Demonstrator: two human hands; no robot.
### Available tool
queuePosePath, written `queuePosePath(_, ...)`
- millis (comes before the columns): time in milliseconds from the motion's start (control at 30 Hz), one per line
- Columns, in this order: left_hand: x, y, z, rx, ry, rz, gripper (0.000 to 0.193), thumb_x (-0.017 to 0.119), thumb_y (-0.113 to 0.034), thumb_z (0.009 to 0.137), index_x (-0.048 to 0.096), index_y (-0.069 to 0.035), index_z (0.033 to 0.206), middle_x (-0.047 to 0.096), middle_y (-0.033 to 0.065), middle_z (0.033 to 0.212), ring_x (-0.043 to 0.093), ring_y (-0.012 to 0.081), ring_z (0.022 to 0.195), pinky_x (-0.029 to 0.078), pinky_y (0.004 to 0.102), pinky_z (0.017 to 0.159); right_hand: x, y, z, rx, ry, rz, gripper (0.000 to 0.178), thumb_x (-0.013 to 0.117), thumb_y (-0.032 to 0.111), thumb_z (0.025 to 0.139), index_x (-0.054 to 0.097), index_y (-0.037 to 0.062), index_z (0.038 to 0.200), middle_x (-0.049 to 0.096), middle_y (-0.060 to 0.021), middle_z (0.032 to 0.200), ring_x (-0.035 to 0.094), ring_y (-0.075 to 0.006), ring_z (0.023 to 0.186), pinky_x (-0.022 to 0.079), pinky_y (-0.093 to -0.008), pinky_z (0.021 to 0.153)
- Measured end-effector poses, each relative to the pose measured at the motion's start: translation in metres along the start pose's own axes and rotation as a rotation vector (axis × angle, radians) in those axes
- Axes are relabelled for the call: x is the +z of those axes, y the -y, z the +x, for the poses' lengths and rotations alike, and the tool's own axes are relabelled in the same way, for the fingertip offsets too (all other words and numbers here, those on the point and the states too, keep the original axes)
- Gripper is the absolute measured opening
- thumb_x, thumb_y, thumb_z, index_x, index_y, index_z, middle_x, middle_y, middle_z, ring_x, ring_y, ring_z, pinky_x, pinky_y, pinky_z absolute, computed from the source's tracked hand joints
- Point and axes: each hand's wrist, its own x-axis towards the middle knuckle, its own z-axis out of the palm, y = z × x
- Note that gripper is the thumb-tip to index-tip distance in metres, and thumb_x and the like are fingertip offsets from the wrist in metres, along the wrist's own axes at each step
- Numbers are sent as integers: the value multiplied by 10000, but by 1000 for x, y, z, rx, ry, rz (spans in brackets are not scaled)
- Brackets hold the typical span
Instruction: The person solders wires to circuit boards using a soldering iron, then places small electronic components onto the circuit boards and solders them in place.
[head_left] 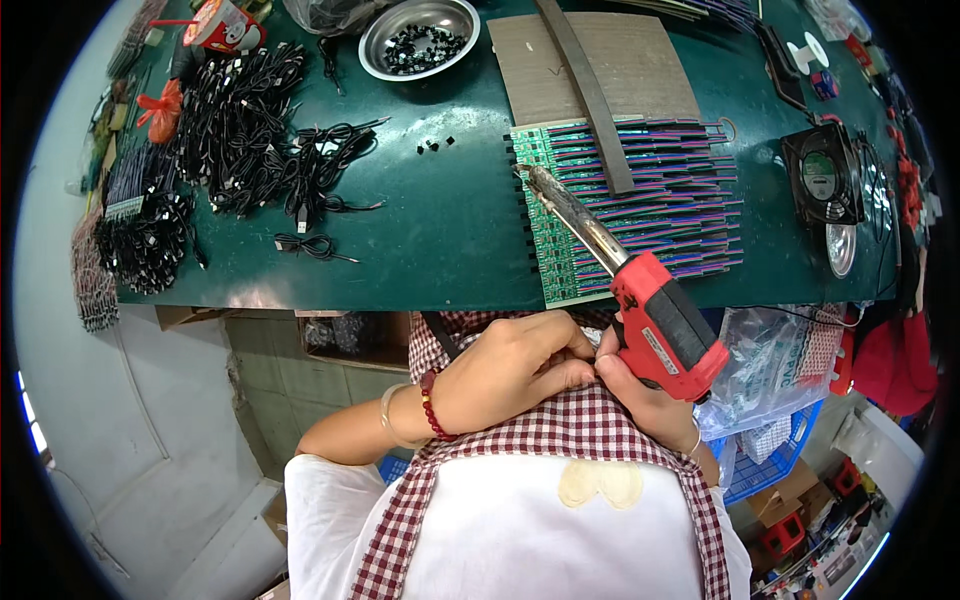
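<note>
My right hand (640,395) grips the red and black handle of a soldering gun (655,315), whose metal barrel points up-left over a row of green circuit boards (565,215) overlapped on the green table (440,230). My left hand (510,370) is curled close to my chest, its fingertips touching the right hand near the gun's trigger; whether it pinches anything is hidden. Both hands hover below the table's near edge, over my checked apron.
Bundles of black cables (250,130) cover the table's left. A metal bowl (418,35) of small black parts stands at the back, beside a brown board (600,65) crossed by a dark strip. A small black fan (822,172) sits at right. Plastic bags and a blue crate lie lower right.
</note>
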Motion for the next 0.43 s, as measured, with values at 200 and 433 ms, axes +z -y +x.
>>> queuePosePath(200,-4,-1,2,-186,46,-86,59,614,-7,766,581,20,807,645,84,756,602,103,641,476,244,550,2,-17,-2,-75,-63,-251,374,685,27,769,500,-1,1093,615,-53,855,611,-110,757,494,-252,679)
queuePosePath(433,-40,46,7,-651,46,-490,38,564,-49,837,576,-32,868,637,49,782,590,79,681,473,178,627,-37,-46,-32,-99,-124,-222,401,702,207,812,519,29,1122,642,-99,895,637,-163,796,505,-259,696)
